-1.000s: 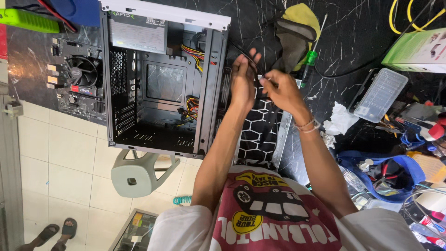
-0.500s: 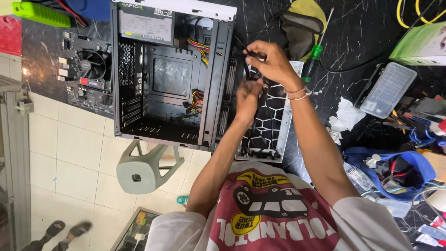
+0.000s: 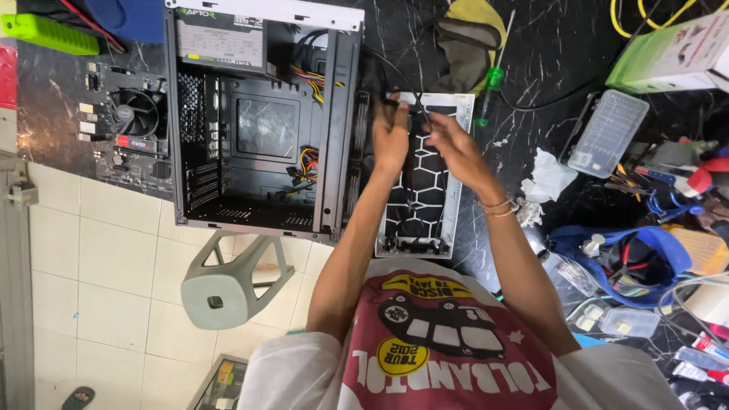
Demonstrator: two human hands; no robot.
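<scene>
I had both hands over the white front panel beside the open computer case: left hand and right hand each pinched a thin black cable.

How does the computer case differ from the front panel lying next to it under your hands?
The computer case is a deep open box with black metal inside; the front panel is a flat slab with a white frame and black hexagon mesh. The case holds coloured cables and a power supply; the panel holds nothing. The left hand and right hand work a thin black cable over the panel, not the case. Both lie on the dark marbled table.
</scene>
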